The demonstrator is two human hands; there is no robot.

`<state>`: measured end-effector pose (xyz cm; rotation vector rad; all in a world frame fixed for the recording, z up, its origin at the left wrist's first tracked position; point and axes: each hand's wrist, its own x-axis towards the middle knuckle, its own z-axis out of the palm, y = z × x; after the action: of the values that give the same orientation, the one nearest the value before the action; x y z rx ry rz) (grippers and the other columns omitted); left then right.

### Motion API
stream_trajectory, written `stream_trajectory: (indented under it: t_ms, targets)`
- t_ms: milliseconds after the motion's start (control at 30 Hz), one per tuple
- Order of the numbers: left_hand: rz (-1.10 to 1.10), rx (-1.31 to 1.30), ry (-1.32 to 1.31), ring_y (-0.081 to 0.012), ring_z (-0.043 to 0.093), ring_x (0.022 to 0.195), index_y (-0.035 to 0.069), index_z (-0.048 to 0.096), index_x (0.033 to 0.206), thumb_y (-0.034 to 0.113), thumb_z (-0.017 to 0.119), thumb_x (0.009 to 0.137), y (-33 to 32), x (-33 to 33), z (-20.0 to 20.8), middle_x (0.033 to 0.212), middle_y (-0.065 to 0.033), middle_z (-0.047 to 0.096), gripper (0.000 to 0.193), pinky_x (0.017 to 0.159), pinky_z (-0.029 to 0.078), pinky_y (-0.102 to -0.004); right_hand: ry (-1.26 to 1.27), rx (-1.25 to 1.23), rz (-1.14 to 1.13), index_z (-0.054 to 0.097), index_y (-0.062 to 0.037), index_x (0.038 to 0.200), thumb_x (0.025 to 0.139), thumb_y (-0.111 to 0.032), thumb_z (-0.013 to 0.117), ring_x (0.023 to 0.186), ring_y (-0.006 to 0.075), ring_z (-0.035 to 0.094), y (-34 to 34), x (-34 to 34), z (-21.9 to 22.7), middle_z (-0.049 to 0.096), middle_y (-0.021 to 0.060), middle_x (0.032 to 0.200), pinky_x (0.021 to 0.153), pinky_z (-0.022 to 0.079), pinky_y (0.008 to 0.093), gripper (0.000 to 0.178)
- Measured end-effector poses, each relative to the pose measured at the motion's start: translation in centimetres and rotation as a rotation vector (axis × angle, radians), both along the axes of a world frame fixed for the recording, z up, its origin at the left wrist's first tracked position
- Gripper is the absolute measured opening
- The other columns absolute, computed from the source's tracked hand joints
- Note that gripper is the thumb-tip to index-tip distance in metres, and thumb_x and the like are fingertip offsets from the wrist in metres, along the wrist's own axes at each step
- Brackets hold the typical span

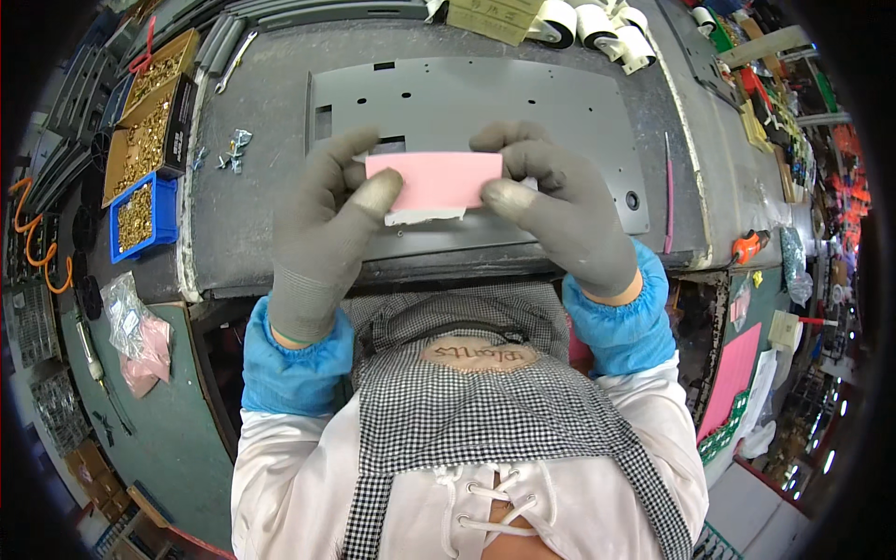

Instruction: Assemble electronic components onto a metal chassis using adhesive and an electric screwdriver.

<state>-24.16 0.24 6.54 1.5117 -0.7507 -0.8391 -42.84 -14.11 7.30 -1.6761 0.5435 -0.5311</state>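
The left hand [322,224] and right hand [571,215], covered in grey knit, are pinching opposite ends of a smooth pink rectangle [443,179], holding it toward the bench's [247,210] front edge. A ragged white strip [425,217] is showing beneath. A flat grey panel [476,93] with cut-outs is lying beyond. This handling is seemingly unfinished; what is remaining is not showing.

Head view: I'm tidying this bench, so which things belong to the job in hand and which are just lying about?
Likely in the job:
- pink piece, held by the left hand and right hand
- grey panel, under the hands

Seemingly lying about, untouched:
- wrench
- thin pink rod
- white casters
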Motion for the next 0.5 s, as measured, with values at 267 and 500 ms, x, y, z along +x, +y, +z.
stream_trajectory:
  t_ms: [267, 500]
  targets:
    - [0.043, 0.217, -0.697, -0.021, 0.068, 0.066, 0.001, 0.059, 0.133, 0.013, 0.074, 0.084, 0.3, -0.2, -1.8, 0.075, -0.0118, 0.068, 0.052, 0.06, 0.053, -0.0342, 0.247, -0.633, -0.212, 0.068, -0.0014, 0.071, 0.074, -0.019, 0.07, 0.097, 0.0301, 0.062, 1.8, 2.3, -3.0, 0.068, 0.0137, 0.106, 0.085, 0.05, 0.0428, 0.018]
    - [0.026, 0.263, -0.844, -0.0201, 0.067, 0.063, 0.004, 0.057, 0.136, 0.014, 0.072, 0.085, 0.4, -0.4, -3.8, 0.071, -0.0117, 0.067, 0.055, 0.059, 0.051, -0.0354, 0.326, -0.832, -0.199, 0.066, -0.0042, 0.061, 0.069, -0.018, 0.069, 0.093, 0.029, 0.061, 2.0, 2.5, -4.6, 0.067, 0.0102, 0.096, 0.079, 0.047, 0.044, 0.016]
